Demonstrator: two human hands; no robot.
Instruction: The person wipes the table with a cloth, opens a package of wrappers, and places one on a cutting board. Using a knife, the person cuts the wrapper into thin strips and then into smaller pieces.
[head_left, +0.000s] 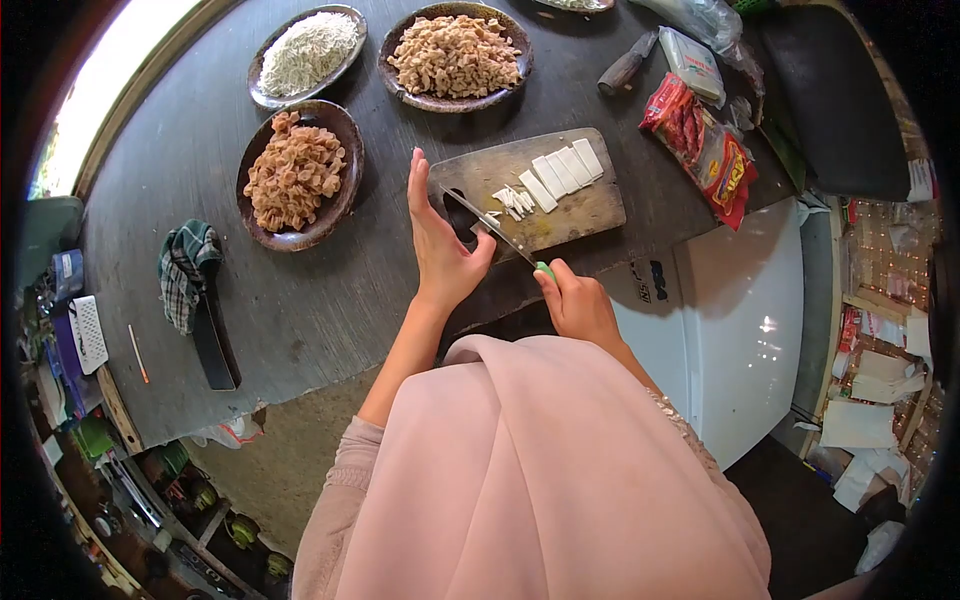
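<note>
My right hand [582, 305] is wrapped round the green handle of a knife [517, 246], its blade pointing up and left across the near left corner of a wooden cutting board [575, 215]. My left hand [445, 248] is held edge-on beside the board, fingers stretched out and thumb apart, the thumb tip right at the blade. On the board lie several flat white slices [565, 172] in a row. A small pile of thin white sticks [514, 203] lies to their left, close to the blade.
Bowls of brown pieces [295, 172], tan chunks [455, 57] and whitish shreds [310, 52] stand at the back left. Red packets [700, 145], a white packet [692, 66] and a dark pestle-like piece [628, 66] lie right. A checked cloth [188, 270] lies left.
</note>
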